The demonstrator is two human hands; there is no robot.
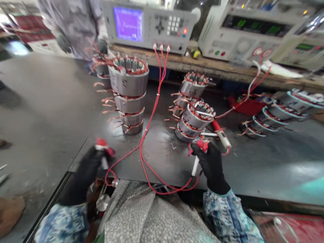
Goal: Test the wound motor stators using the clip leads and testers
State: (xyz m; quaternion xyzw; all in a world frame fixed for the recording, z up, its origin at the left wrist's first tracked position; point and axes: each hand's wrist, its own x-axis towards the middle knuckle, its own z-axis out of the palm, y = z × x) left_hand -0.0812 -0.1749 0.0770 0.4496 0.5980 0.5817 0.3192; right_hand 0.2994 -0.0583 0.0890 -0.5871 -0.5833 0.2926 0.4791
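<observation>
- Progress: three upright stacks of wound motor stators [128, 94] stand on the bench [259, 166]. A further group of stators [285, 109] lies on its side at the right. The pictures do not show which units have been processed.
- Nearest unit: the front stator stack [192, 121] stands just ahead of the right hand. A red-and-white test probe [221, 134] lies against its upper end, and a white rod crosses its top.
- Left hand: the left hand [85, 175], in a black glove, is closed around a red test clip [103, 148]. The fingers are curled, not spread.
- Right hand: the right hand [212, 166], also gloved in black, is closed around a white-handled probe [195, 166]. A red clip [201, 145] sits at the fingertips. The exact finger contact is hidden.
- Wiring: red test leads [151, 126] run from the front of the electrical tester [146, 22] down across the bench to both hands.
- Surroundings: the tester, showing a purple trace, stands on a wooden shelf [174, 63] behind the stacks. A co-worker [72, 24] stands at the far end of the bench, with gloved hands near the stacks.
</observation>
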